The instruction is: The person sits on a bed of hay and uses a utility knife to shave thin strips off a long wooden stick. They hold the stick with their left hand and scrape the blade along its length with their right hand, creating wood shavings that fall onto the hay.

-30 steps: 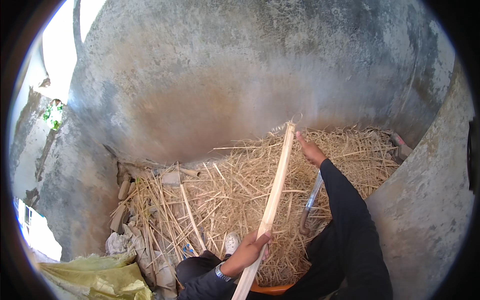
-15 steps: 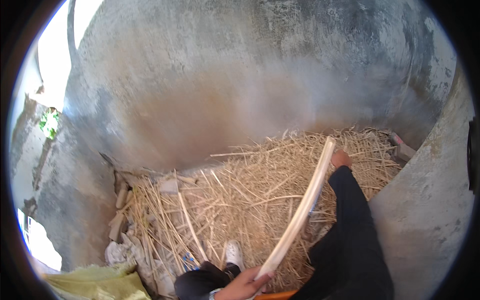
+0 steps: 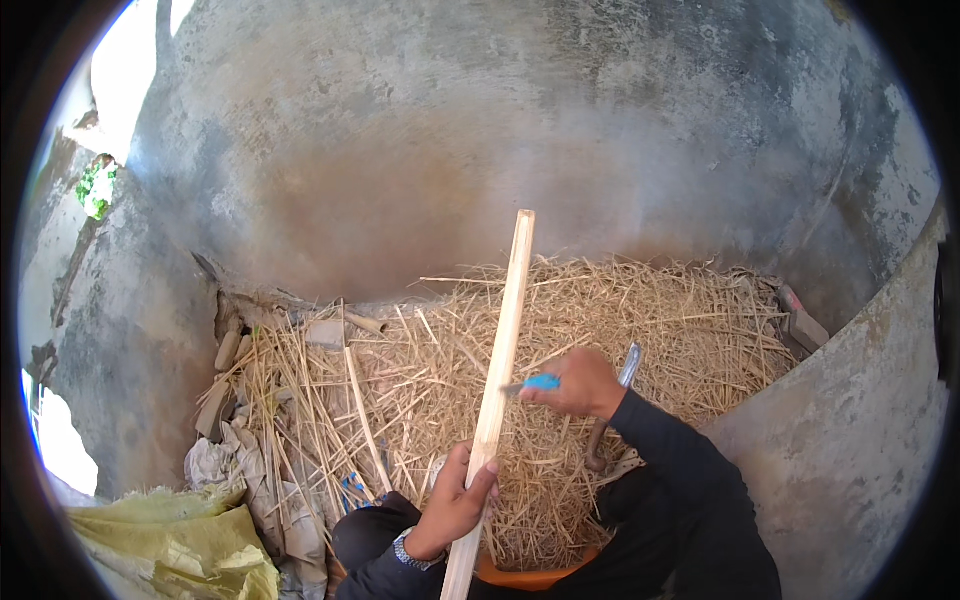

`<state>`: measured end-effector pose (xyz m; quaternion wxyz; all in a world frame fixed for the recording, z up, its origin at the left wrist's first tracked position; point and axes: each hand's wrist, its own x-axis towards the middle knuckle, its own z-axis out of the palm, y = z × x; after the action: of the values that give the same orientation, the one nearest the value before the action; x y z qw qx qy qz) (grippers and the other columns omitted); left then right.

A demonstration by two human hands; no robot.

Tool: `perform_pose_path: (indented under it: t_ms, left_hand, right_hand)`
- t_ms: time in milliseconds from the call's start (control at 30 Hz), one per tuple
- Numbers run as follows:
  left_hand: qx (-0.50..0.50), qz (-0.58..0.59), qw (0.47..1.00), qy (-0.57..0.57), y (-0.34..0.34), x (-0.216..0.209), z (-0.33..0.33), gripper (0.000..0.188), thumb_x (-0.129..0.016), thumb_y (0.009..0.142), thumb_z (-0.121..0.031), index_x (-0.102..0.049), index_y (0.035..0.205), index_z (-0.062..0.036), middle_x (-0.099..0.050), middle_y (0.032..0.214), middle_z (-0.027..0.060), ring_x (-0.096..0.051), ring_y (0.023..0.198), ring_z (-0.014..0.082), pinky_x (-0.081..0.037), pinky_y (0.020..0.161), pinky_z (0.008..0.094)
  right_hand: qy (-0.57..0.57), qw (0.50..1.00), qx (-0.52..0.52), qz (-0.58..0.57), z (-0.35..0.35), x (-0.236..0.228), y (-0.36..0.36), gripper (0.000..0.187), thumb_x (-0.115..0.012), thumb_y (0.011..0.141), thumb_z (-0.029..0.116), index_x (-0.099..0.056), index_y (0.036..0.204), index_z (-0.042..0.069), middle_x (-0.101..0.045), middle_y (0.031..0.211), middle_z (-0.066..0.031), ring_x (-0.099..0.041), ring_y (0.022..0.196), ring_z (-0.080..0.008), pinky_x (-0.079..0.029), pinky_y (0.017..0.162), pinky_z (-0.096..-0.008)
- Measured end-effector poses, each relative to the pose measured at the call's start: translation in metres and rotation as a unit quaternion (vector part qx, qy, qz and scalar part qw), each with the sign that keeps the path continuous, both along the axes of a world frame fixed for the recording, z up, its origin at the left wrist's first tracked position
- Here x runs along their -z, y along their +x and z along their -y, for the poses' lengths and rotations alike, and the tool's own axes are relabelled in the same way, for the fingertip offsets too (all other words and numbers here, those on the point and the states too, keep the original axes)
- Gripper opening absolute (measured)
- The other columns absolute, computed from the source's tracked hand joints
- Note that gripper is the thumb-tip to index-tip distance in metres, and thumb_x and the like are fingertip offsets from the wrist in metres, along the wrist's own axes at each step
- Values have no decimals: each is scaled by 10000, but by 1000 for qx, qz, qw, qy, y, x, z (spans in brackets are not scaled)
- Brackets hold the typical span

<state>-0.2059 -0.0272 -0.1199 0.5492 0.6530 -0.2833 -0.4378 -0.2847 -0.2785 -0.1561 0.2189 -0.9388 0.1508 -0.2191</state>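
My left hand (image 3: 458, 503), with a watch on its wrist, is closed round the lower part of a long pale wooden strip (image 3: 515, 290). The strip stands nearly upright in view, its top end before the wall. My right hand (image 3: 580, 384) grips a knife with a blue handle (image 3: 542, 382). Its short dark blade (image 3: 512, 389) points left and meets the strip's right edge, just above my left hand. Behind my right wrist shows a shiny metal piece (image 3: 630, 364). A brown curved piece (image 3: 597, 447) lies below; I cannot tell whether the two are joined.
Pale shavings (image 3: 680, 330) cover the ground. Loose thin sticks (image 3: 310, 420) lie at the left, beside a yellow-green sack (image 3: 175, 540). A grey wall (image 3: 400, 150) curves round the back and right. Bricks (image 3: 803, 322) sit at the right corner. An orange edge (image 3: 535, 578) shows beneath me.
My right hand has come back from the strip's far end toward my left hand, and the knife now shows. The strip has swung left to stand more upright, and my left hand has risen.
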Motion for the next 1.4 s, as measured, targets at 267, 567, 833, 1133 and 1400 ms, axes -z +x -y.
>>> perform_pose_path:
  t_ms: [267, 567, 833, 1133, 1400]
  left_hand:
    - [32, -34, 999, 23, -3, -7, -3, 289, -511, 985, -222, -418, 1180, -30, -494, 789, 2, -517, 629, 57, -461, 493, 209]
    - [31, -49, 998, 14, -2, -12, -7, 270, -498, 990, -231, -401, 1159, -43, -484, 708, -6, -476, 531, 56, -419, 465, 201]
    - [37, -107, 994, -4, -5, -7, -12, 236, -486, 996, -232, -390, 1135, -67, -455, 655, -6, -452, 494, 74, -401, 454, 217]
    - [35, -344, 936, -67, -3, -4, -5, 213, -468, 998, -281, -401, 1131, -129, -388, 598, -15, -354, 418, 86, -336, 471, 238]
    - [30, -424, 900, -98, -5, -4, -6, 212, -454, 997, -288, -413, 1141, -138, -367, 583, -22, -330, 418, 77, -339, 510, 247]
  right_hand:
    - [21, 997, 76, -23, 10, -4, 10, 719, -520, 746, 780, -617, 532, 101, -506, 428, -97, -543, 415, -283, -406, 429, -394]
    - [-21, 999, 27, 16, 5, 1, 11, 731, -467, 772, 794, -578, 504, 124, -476, 407, -50, -489, 356, -247, -372, 384, -374]
    - [-48, 998, 41, 30, 9, 12, 18, 758, -430, 770, 820, -569, 481, 134, -459, 396, -23, -458, 336, -186, -347, 362, -345]
    - [-91, 995, -51, 7, -22, -1, 4, 767, -441, 767, 818, -535, 474, 116, -461, 398, -36, -488, 353, -203, -348, 368, -344]
    - [-82, 989, -92, 84, -37, -9, 2, 757, -486, 747, 810, -546, 463, 110, -444, 374, -60, -501, 342, -232, -370, 358, -359]
